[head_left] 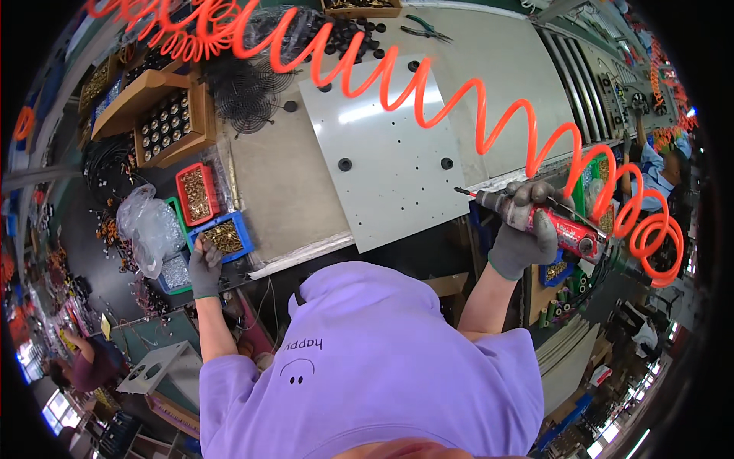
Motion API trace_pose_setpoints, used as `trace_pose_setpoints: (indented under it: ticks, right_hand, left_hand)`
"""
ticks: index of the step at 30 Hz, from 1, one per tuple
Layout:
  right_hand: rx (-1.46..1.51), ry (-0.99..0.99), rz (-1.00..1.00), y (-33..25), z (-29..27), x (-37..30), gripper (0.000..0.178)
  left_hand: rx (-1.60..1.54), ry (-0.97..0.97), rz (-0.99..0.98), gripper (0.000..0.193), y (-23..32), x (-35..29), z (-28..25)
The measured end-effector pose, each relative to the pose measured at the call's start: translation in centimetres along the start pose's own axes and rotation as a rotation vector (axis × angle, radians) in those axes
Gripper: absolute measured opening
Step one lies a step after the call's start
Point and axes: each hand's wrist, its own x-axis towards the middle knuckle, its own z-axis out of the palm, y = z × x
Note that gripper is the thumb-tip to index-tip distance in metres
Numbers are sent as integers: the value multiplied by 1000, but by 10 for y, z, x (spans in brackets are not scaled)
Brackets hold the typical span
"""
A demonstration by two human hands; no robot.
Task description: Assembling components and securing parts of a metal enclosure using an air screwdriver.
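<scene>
My gloved left hand (205, 268) is at the near left edge of a blue bin (246, 233) of brass-coloured screws (224, 236). Its fingers are drawn together, and whatever they hold is too small to make out. In my gloved right hand (527, 233) is a red air screwdriver (562, 229), its bit pointing left by the right edge of a light grey metal panel (390, 183). Small holes dot the panel. Black round rubber feet (345, 164) sit at its corners, two at the near side and two at the far side.
An orange coiled hose (480, 115) crosses above the panel. Left are a red bin (216, 191) of screws, a cardboard box (202, 115) of round parts and black fan guards (245, 92). Pliers (426, 29) lie at the back. A co-worker (661, 176) is at far right.
</scene>
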Motion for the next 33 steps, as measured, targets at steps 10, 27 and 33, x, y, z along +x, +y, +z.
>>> trace_pose_setpoints:
  ticks: [10, 27, 33]
  right_hand:
    - [7, 99, 57, 34, -57, -6, 44]
    - [-154, 137, 27, 67, -116, -23, 39]
    - [-121, 182, 75, 67, -120, -28, 34]
  left_hand:
    - [248, -425, -527, 26, -191, 65, 181]
    - [-314, -285, -795, 20, -381, 28, 284]
    - [-397, -151, -764, 20, -392, 16, 294]
